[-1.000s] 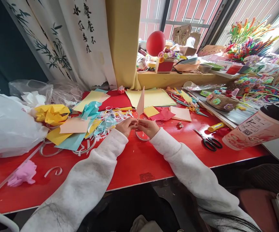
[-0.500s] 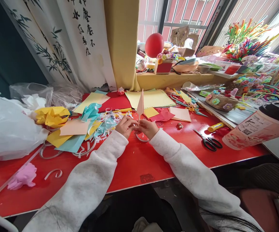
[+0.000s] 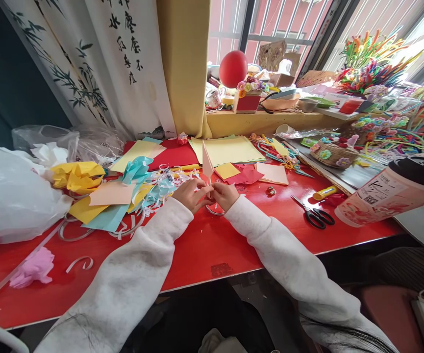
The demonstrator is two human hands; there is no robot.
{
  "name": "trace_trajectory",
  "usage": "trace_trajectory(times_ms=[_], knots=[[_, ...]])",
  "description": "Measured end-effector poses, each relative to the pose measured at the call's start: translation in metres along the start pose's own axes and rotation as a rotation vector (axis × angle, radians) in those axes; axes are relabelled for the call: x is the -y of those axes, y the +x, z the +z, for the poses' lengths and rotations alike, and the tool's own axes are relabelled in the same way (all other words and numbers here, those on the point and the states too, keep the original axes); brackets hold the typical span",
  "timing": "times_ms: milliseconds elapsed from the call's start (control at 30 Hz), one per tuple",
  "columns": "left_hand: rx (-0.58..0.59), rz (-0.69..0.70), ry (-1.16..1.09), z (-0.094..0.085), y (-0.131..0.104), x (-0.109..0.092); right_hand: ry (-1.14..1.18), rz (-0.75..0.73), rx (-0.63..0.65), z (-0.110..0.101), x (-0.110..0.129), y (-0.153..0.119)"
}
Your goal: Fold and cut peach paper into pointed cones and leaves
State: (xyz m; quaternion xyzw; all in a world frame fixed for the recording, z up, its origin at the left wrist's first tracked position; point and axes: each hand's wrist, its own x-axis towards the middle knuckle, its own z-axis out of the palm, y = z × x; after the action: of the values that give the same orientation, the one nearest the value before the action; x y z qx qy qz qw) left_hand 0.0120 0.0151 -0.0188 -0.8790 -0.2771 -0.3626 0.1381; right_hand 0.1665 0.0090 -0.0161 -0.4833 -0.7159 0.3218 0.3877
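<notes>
Pale pink folded paper (image 3: 207, 161) points upward, well left of the black-handled scissors (image 3: 316, 215) on the red desk (image 3: 204, 250). At its lower end, the left hand (image 3: 189, 195) and the right hand (image 3: 225, 196) meet, each grip closed in a pinch on the paper; the exact finger contact is too small to tell. Left of the scissors and a little farther back lie small metallic pieces (image 3: 271, 190), with the pink sheets (image 3: 272, 173) behind these. Just beyond the scissors is a yellow tube (image 3: 325, 192); to their right, a pink cup (image 3: 381, 193) with a black lid leans. Far left of the scissors are crumpled yellow paper (image 3: 77, 176), a white plastic bag (image 3: 16, 196) and, nearer the front edge, crumpled pink paper (image 3: 33, 267).
</notes>
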Motion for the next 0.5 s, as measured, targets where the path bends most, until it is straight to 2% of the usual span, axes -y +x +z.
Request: trace_trajectory(times_ms=[133, 267, 400, 500], knots=[[-0.022, -0.040, 0.021, 0.0009, 0.0004, -0.0071, 0.167, 0.111, 0.058, 0.0022, -0.0009, 0.0007], [-0.088, -0.208, -0.140, 0.0021, 0.0016, -0.0064, 0.515, 0.117, 0.134, 0.0001, 0.0037, 0.0039], [-0.160, -0.460, -0.484, 0.0021, 0.0057, -0.0028, 0.590, 0.068, 0.069, -0.0020, 0.0023, 0.0062], [-0.107, -0.650, -0.796, 0.0008, 0.0089, -0.0034, 0.485, 0.035, -0.004, -0.0007, -0.0044, 0.0070]])
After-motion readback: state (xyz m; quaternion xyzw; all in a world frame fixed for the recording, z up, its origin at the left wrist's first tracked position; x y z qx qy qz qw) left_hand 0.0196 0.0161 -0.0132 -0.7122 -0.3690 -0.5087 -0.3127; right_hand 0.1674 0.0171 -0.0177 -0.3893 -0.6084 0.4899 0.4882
